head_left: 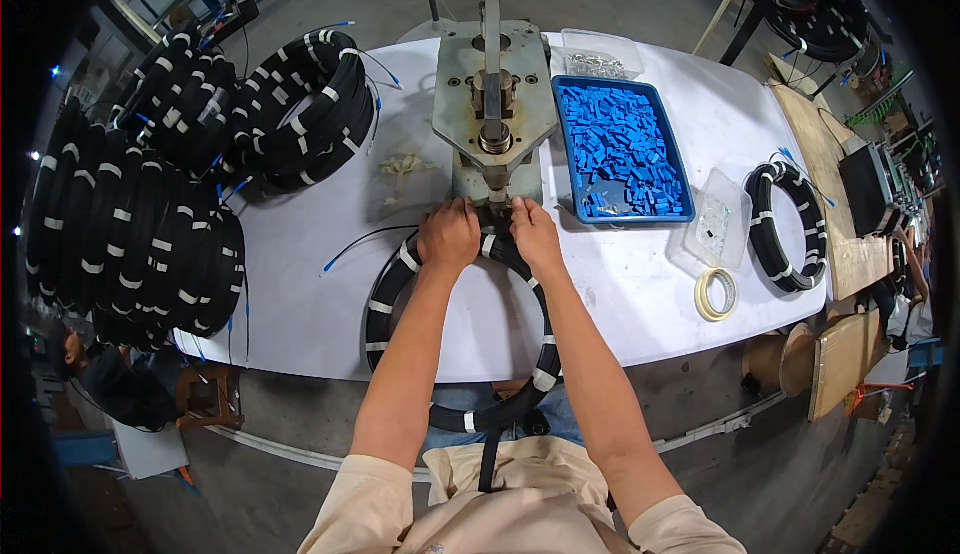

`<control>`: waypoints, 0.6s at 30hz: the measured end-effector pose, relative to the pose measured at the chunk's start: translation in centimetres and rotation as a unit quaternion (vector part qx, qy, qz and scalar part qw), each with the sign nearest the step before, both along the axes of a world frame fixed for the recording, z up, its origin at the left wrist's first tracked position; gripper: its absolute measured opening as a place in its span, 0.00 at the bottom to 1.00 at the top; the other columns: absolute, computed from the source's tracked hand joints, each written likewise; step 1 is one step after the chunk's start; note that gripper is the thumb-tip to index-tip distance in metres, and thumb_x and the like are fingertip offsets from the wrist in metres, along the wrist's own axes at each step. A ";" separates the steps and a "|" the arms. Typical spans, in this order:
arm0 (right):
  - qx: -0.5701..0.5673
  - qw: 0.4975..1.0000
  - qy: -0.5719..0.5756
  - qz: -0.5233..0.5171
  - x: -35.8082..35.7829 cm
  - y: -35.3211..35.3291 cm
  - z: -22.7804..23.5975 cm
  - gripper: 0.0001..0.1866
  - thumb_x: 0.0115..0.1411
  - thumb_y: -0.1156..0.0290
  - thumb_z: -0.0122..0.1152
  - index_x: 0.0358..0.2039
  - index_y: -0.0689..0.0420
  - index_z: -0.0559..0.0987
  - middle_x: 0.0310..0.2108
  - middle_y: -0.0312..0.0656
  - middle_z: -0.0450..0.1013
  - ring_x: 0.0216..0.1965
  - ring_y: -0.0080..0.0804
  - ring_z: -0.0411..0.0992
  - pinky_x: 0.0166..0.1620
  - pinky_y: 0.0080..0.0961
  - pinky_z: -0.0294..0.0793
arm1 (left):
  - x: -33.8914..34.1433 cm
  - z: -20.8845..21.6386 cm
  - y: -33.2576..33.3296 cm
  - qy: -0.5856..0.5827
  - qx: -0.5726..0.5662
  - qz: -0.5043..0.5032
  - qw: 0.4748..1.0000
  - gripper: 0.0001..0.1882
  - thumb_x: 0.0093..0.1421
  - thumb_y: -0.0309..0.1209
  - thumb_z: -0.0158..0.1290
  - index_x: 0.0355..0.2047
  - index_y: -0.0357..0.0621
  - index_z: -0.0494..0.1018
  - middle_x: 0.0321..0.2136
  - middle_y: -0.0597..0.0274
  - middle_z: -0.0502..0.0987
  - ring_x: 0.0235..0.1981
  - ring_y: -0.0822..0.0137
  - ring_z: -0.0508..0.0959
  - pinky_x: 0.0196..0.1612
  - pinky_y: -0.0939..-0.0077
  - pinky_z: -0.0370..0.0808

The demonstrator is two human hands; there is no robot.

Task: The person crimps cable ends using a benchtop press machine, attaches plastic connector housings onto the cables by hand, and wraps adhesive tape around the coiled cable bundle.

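Observation:
A coil of black cable (pixel 381 306) bound with white tape lies under my forearms, overhanging the table's front edge. At its far side, my left hand (pixel 450 233) is closed with fingers curled, up against the base of a metal press (pixel 492 94). My right hand (pixel 535 231) is pinched closed on the other side of the press's lower tip. What either hand's fingers hold is hidden or too small to make out. A loose cable end with a blue tip (pixel 325 270) sticks out to the left of the coil.
Right of the press sits a blue tray (pixel 683 154) of small blue connector pieces. Beyond it are a clear box (pixel 735 204), a tape roll (pixel 717 295) and another cable coil (pixel 757 224). Stacked coils (pixel 120 244) crowd the left side. White sheeting covers the table (pixel 640 304).

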State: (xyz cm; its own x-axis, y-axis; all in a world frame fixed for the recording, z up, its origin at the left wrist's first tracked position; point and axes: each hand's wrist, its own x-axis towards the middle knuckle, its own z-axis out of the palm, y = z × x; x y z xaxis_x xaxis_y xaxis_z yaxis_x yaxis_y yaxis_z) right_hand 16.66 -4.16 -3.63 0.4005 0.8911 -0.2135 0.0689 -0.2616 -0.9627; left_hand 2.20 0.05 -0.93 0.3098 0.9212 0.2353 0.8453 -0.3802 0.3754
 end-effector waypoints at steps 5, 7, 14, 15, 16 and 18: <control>0.009 1.000 -0.002 -0.010 -0.1 0.0 0.0 0.25 0.70 0.52 0.45 0.30 0.64 0.73 0.20 0.42 0.70 0.23 0.31 0.67 0.31 0.30 0.67 | 0.0 -0.2 0.1 -0.004 0.020 -0.007 1.000 0.20 0.67 0.37 0.36 0.32 0.38 0.75 0.32 0.44 0.79 0.35 0.42 0.78 0.44 0.49 0.71; 0.004 1.000 0.006 0.001 -0.2 -0.1 0.3 0.25 0.70 0.52 0.46 0.30 0.64 0.73 0.20 0.42 0.70 0.23 0.30 0.67 0.31 0.29 0.67 | -0.1 -0.3 0.1 -0.008 0.016 -0.003 1.000 0.20 0.67 0.37 0.36 0.32 0.38 0.75 0.32 0.44 0.79 0.35 0.42 0.77 0.44 0.49 0.71; 0.001 1.000 0.016 -0.008 0.0 -0.1 0.3 0.24 0.70 0.53 0.46 0.29 0.64 0.73 0.20 0.40 0.69 0.23 0.28 0.66 0.30 0.28 0.67 | 0.2 0.2 -0.1 -0.016 0.000 0.000 1.000 0.20 0.67 0.37 0.36 0.32 0.38 0.75 0.33 0.43 0.79 0.37 0.42 0.77 0.45 0.50 0.71; 0.004 1.000 0.014 -0.004 0.0 -0.1 0.3 0.24 0.70 0.53 0.46 0.29 0.64 0.73 0.20 0.40 0.69 0.23 0.28 0.66 0.30 0.28 0.67 | 0.1 0.2 -0.1 -0.016 0.000 0.000 1.000 0.20 0.67 0.37 0.36 0.32 0.38 0.75 0.33 0.43 0.79 0.37 0.42 0.77 0.45 0.50 0.71; 0.008 1.000 0.012 -0.001 0.0 0.0 0.2 0.24 0.70 0.53 0.46 0.30 0.64 0.73 0.20 0.40 0.69 0.22 0.28 0.66 0.30 0.28 0.66 | 0.1 0.2 0.0 -0.015 0.001 -0.001 1.000 0.20 0.67 0.37 0.36 0.32 0.37 0.75 0.33 0.43 0.79 0.37 0.42 0.77 0.45 0.50 0.71; 0.005 1.000 0.017 -0.005 -0.1 -0.1 0.3 0.24 0.70 0.53 0.46 0.30 0.64 0.73 0.20 0.39 0.69 0.22 0.28 0.66 0.30 0.28 0.66 | 0.1 0.1 0.0 -0.015 0.002 -0.002 1.000 0.20 0.67 0.37 0.36 0.32 0.37 0.75 0.33 0.43 0.79 0.37 0.42 0.77 0.45 0.50 0.71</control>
